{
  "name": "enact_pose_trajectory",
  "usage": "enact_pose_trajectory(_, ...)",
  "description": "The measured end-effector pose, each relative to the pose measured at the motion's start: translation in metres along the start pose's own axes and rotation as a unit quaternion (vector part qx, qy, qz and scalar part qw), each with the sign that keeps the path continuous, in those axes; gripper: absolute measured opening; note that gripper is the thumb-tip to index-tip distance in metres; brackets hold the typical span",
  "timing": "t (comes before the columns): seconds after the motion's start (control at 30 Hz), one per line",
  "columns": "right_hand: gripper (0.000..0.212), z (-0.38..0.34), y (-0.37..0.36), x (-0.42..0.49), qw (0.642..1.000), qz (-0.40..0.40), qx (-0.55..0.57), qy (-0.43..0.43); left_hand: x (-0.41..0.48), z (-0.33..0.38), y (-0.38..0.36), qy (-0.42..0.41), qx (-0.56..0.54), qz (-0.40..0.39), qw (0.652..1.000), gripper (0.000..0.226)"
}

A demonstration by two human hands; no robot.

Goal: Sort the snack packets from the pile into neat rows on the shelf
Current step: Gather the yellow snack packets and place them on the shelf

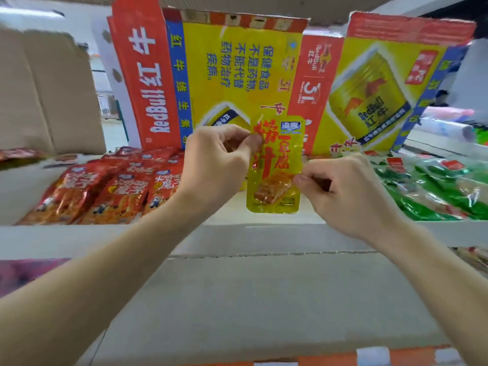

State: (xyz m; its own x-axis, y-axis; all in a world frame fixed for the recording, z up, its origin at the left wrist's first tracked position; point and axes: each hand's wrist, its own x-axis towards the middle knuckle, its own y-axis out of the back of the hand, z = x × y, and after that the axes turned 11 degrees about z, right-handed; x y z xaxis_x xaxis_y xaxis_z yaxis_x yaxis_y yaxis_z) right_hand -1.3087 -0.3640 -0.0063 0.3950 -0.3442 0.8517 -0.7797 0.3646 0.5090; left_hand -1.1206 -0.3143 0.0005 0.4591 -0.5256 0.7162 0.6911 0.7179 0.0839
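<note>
While red packets already lie in rows at the shelf's left end and green packets at its right, both hands, left hand and right hand, pinch a yellow packet above the bare middle front edge, so the yellow row looks unstarted.

Blurry, edge-cropped green packets
</note>
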Motion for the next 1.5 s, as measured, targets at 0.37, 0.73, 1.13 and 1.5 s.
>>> enact_pose_trajectory(0.37,0.033,0.002,-0.048,0.065,0.99,-0.073,0.106,-0.058,0.07,-0.021,0.025,-0.082,0.181,-0.015,0.98,0.024)
enact_pose_trajectory(0.73,0.053,0.028,-0.099,0.096,0.939,-0.292,0.068,-0.166,0.096,-0.075,0.013,-0.099,0.43,-0.153,0.884,0.025)
enact_pose_trajectory(1.13,0.02,0.016,-0.106,0.077,0.926,-0.355,0.009,-0.129,0.084,-0.077,0.015,-0.202,0.549,-0.271,0.765,0.035)
enact_pose_trajectory(1.5,0.043,0.024,-0.112,0.075,0.946,-0.282,-0.072,-0.146,0.082,-0.085,0.014,-0.188,0.502,-0.262,0.802,0.035)
